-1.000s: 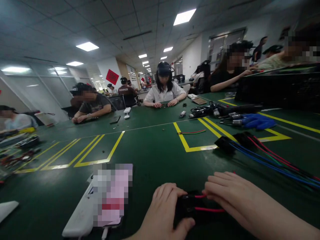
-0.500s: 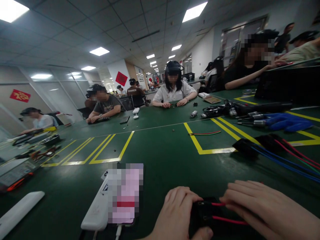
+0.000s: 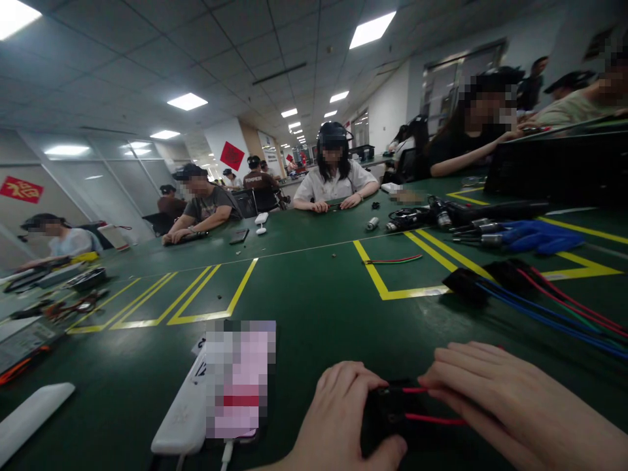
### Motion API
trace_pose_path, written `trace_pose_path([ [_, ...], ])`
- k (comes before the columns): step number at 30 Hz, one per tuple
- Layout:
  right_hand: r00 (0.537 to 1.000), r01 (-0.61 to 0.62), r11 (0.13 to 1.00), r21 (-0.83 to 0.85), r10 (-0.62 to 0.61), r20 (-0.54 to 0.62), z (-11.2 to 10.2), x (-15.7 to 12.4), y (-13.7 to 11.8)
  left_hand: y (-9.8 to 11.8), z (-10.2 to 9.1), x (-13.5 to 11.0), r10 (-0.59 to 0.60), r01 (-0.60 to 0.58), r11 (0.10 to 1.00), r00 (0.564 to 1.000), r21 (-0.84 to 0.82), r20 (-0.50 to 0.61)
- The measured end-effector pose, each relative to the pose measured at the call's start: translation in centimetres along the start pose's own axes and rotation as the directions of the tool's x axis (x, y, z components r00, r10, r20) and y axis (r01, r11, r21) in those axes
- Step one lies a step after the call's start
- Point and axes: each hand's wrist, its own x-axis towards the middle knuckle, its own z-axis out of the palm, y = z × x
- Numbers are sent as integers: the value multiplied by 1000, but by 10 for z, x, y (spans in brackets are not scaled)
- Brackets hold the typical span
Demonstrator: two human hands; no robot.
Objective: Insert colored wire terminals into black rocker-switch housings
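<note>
At the lower middle, my left hand (image 3: 338,418) grips a small black part (image 3: 390,407), its fingers over the far side and thumb along the near side. Two red wires (image 3: 434,419) run from that part to the right. My right hand (image 3: 520,399) is closed on the upper red wire, pinched between thumb and fingertips close to the black part. The lower wire passes beneath the right hand. What the right palm covers is hidden.
Left of my hands lie a phone (image 3: 245,379) with a cable and a white power bank (image 3: 184,405). Black parts with blue wires (image 3: 530,304), blue gloves (image 3: 542,237) and metal-tipped tools (image 3: 475,230) lie right. A thin wire bundle (image 3: 395,260) crosses yellow tape. A co-worker (image 3: 336,170) sits opposite.
The whole view has shifted slightly, so things sit a little further left. Both hands keep the same hold on the black part and the red wire.
</note>
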Motion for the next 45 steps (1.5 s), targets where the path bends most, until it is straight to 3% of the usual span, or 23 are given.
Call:
trace_pose_path([
  [5, 976, -133, 989, 66, 119, 182, 3, -1, 1, -1, 0, -1, -5, 5, 1000, 1000, -5, 27],
  [11, 995, -66, 997, 39, 63, 72, -3, -1, -3, -3, -1, 1, 1, -1, 1000, 1000, 0, 30],
  [15, 990, -75, 997, 21, 72, 125, -8, 2, -6, -3, -2, 1, -1, 1, 1000, 998, -6, 57],
  [20, 914, -227, 973, 33, 201, 352, -6, 6, -6, -6, -1, 2, -15, 15, 1000, 998, 5, 58],
  [22, 892, -257, 966, 25, 227, 391, -6, 6, -8, -7, 0, 1, -18, 17, 1000, 999, 10, 51],
  [25, 897, -254, 967, 23, 227, 380, -6, 6, -9, -8, 2, 0, -6, 5, 1000, 999, 12, 44],
  [32, 974, -114, 993, 18, 108, 198, -8, 1, -8, -7, 1, 0, -10, 10, 1000, 999, 18, 41],
  [35, 967, -132, 991, 24, 123, 223, -8, 3, -7, -6, 1, 0, -14, 14, 1000, 999, 5, 29],
  [40, 912, -232, 972, 37, 204, 354, -8, 6, -6, -5, 2, -2, -25, 25, 1000, 1000, -10, 18],
  [45, 938, -205, 977, 59, 179, 296, -9, 2, -7, -3, 1, -3, -44, 45, 999, 999, -28, 6],
])
